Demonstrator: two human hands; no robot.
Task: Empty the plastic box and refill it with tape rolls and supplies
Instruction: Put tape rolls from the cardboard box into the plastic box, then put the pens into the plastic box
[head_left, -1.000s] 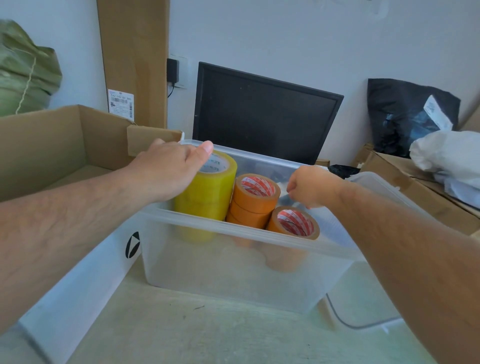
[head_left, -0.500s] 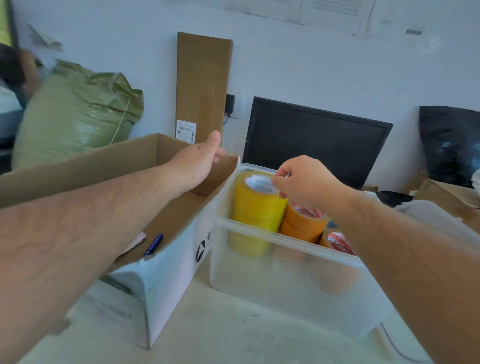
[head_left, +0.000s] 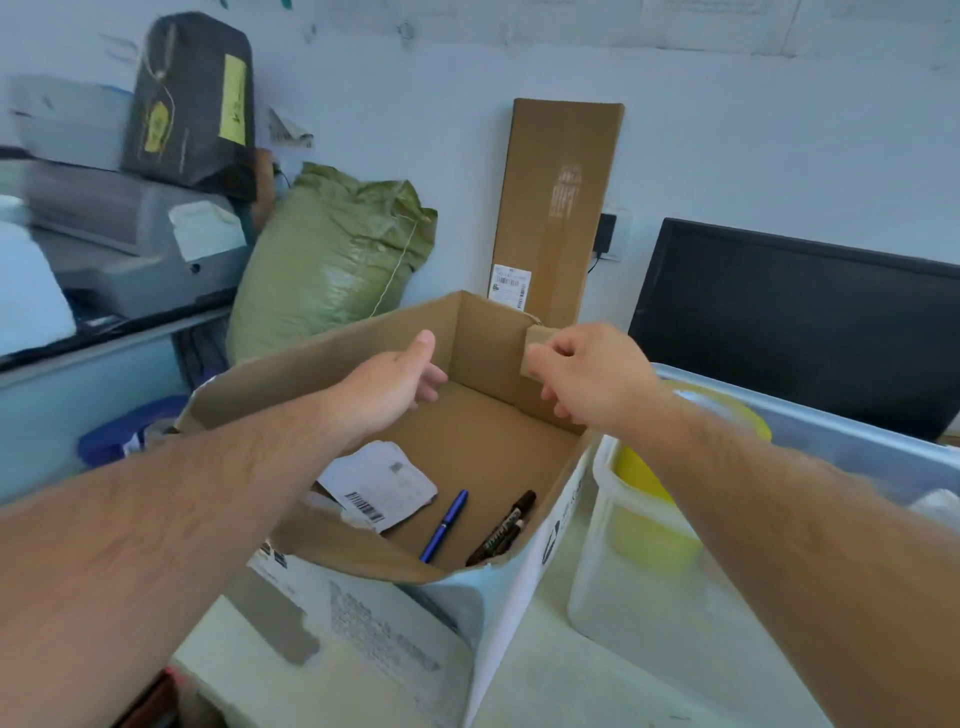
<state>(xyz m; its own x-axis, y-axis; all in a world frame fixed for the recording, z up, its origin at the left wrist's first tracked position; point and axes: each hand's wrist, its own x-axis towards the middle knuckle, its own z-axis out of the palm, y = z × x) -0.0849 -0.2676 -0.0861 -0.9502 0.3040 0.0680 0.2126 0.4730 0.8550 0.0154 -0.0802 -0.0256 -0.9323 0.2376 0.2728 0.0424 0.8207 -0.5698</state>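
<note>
Right fingers (head_left: 551, 364) pinch cardboard flap (head_left: 538, 336) (plastic box (head_left: 649, 597) beside).

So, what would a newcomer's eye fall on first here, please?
The open cardboard box in the middle: the left hand hovers open over it, the right hand grips its far flap. Inside lie a blue pen and black markers; right of it stands the plastic box holding a yellow tape roll.

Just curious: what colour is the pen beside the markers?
The pen is blue, clearest in the head view.

Pale tabletop (head_left: 550, 680) bearing open cardboard box (head_left: 374, 644) just beside clear plastic box (head_left: 649, 613).
</note>
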